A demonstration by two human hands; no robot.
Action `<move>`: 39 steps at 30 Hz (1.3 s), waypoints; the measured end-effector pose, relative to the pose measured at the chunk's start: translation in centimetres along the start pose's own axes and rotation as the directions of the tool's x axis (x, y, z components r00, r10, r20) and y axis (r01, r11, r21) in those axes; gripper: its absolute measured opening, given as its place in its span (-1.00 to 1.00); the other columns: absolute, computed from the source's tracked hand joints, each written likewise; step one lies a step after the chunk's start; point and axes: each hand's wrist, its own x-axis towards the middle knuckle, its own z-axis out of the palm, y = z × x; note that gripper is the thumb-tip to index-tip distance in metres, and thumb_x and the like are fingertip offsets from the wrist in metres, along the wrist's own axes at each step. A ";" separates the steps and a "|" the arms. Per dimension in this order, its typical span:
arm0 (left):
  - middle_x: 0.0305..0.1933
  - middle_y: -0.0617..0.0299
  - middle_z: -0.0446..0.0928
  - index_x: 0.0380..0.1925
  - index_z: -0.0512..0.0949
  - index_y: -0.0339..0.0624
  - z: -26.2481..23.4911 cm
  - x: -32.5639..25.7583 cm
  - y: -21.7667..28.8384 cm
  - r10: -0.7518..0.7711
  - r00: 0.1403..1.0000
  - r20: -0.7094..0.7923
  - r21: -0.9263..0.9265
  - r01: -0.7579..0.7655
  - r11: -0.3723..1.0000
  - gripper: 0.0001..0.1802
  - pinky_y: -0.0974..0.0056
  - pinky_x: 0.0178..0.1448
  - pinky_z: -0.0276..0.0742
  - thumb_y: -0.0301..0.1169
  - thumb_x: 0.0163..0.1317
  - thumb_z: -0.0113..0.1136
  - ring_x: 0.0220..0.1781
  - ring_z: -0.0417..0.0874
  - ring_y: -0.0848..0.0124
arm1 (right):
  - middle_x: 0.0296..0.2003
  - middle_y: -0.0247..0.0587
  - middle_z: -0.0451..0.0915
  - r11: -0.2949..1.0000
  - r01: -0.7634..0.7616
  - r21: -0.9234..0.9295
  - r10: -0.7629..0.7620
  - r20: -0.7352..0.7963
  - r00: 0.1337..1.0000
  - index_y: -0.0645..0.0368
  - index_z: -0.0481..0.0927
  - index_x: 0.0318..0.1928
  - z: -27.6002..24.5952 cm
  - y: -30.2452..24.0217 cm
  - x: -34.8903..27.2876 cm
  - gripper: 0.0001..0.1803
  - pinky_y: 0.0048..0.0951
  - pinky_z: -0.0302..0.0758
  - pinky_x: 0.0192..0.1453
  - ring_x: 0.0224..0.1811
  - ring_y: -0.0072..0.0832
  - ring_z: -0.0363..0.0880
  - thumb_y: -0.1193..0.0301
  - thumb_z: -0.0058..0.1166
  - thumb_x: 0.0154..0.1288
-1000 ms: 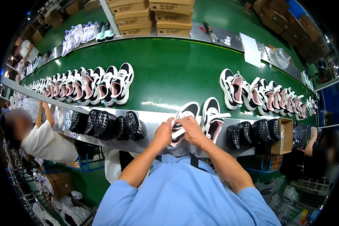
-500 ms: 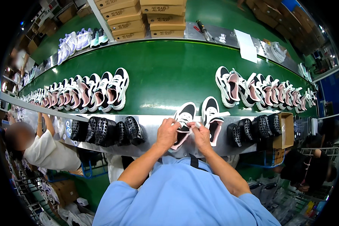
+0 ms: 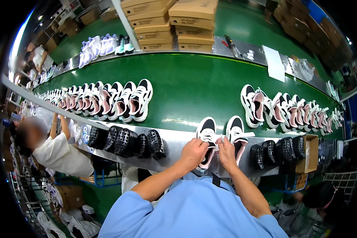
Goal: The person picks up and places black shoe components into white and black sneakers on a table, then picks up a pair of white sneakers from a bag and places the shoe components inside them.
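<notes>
Pinching a white strap end (image 3: 222, 138) in right fingers (image 3: 221, 145), at right side of shoe (image 3: 206, 125). Left fingers (image 3: 203, 144) curled at laces (image 3: 207, 136); grip can't be told. Moved right fingers off shoe opening (image 3: 205, 160) within last second; likely working strap now. Standing on metal surface (image 3: 177, 137), beside second shoe (image 3: 235, 126).

Floor (image 3: 242, 23): green, visible far and near left. Bench (image 3: 194, 87): long, glossy green, ran left to right between far metal ledge (image 3: 220, 47) and near metal ledge (image 3: 176, 139). Light strip (image 3: 20, 35): glowed far left. Wire rack (image 3: 343, 179): stood near right.
</notes>
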 end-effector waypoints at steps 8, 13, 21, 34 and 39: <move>-0.21 0.05 0.56 -0.05 0.61 -0.20 -2.2 -2.0 3.3 0.079 0.990 0.121 0.002 -0.079 0.997 -0.68 0.01 -0.15 0.62 -0.45 0.21 0.42 -0.17 0.68 -0.01 | 0.04 0.17 0.69 0.993 -0.038 -0.113 0.043 0.042 0.998 0.40 0.43 0.34 -2.7 1.2 -3.3 -0.32 -0.27 0.67 0.00 -0.09 -0.17 0.76 0.18 0.30 0.41; -0.15 -0.02 0.51 0.23 0.52 -0.15 0.9 -4.9 2.2 0.079 0.933 0.352 -0.085 -0.052 0.995 -0.42 -0.08 -0.09 0.59 -0.53 0.14 0.35 -0.08 0.61 -0.06 | 0.07 0.30 0.60 0.760 -0.009 -0.650 -0.192 -0.237 0.952 0.51 0.36 0.32 -7.7 2.1 -7.1 -0.29 0.03 0.57 0.14 0.06 0.13 0.61 0.28 0.29 0.32; -0.20 -0.12 0.66 0.19 0.65 0.06 4.1 0.0 4.7 -0.143 0.794 0.591 0.214 0.016 0.977 -0.40 -0.12 -0.07 0.61 -0.17 0.09 0.53 -0.09 0.67 -0.10 | -0.15 0.34 0.60 0.947 0.101 -0.305 -0.099 0.019 0.995 0.39 0.60 -0.05 -3.1 7.2 -3.4 -0.69 0.11 0.57 0.03 -0.13 0.21 0.62 0.45 0.18 0.25; -0.16 -0.18 0.67 0.07 0.70 -0.06 -4.4 7.9 -17.3 -0.317 0.922 0.222 0.495 0.173 0.851 -0.44 -0.11 -0.01 0.62 -0.22 0.03 0.61 -0.07 0.71 -0.13 | 0.08 0.07 0.67 0.420 -0.245 -0.874 0.048 -0.248 0.968 0.32 0.57 0.09 -25.9 8.5 16.5 -0.52 -0.10 0.46 0.31 0.19 -0.03 0.59 0.32 0.17 0.19; 0.04 -0.18 0.62 0.27 0.57 0.14 -8.9 8.3 -15.8 -0.593 0.674 0.441 0.659 0.206 0.723 -0.21 -0.11 0.13 0.63 -0.28 -0.06 0.63 0.09 0.66 -0.13 | -0.02 0.13 0.74 0.487 -0.229 -0.843 0.206 -0.144 0.968 0.23 0.59 0.01 -24.8 11.7 19.4 -0.65 0.04 0.56 0.16 0.08 0.02 0.70 0.32 0.15 0.26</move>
